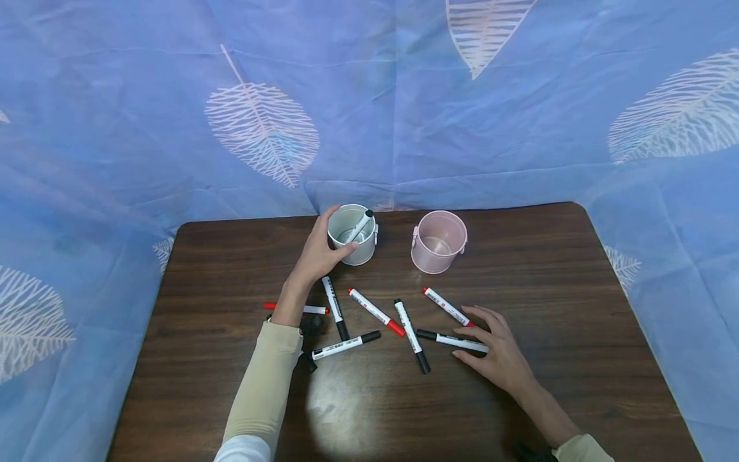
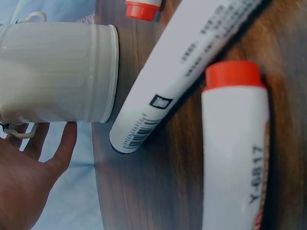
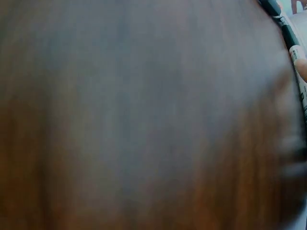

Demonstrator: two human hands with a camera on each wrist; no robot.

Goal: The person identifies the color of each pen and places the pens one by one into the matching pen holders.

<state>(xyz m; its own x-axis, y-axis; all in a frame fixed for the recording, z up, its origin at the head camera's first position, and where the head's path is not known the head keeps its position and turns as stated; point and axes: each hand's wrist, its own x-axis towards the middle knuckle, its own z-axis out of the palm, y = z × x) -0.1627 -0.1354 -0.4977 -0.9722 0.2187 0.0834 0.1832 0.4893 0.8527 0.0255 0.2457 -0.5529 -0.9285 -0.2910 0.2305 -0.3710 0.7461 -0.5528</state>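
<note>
My left hand (image 1: 323, 250) holds the white bucket (image 1: 359, 255) at its left side, fingers behind and thumb across the front. Inside that bucket leans a black-capped whiteboard marker (image 1: 361, 224). In the left wrist view, the hand (image 2: 24, 182) lies against the side of the bucket (image 2: 57, 72). My right hand (image 1: 493, 350) is over the table's right part, thumb and fingers spread on either side of a black-capped marker (image 1: 456, 341). Just beyond its fingers lies a red-capped marker (image 1: 444, 304). At the right wrist view's edge, a fingertip (image 3: 301, 68) overlaps a marker (image 3: 303, 91).
A pink bucket (image 1: 433, 258) stands right of the white one. Between my hands lie more markers, including a red-capped one (image 1: 375, 311) and black-capped ones (image 1: 411, 333), (image 1: 346, 345). One marker (image 1: 314, 309) is partly behind my left forearm. The brown table (image 1: 548, 269) meets a blue leaf-patterned cloth (image 1: 369, 115).
</note>
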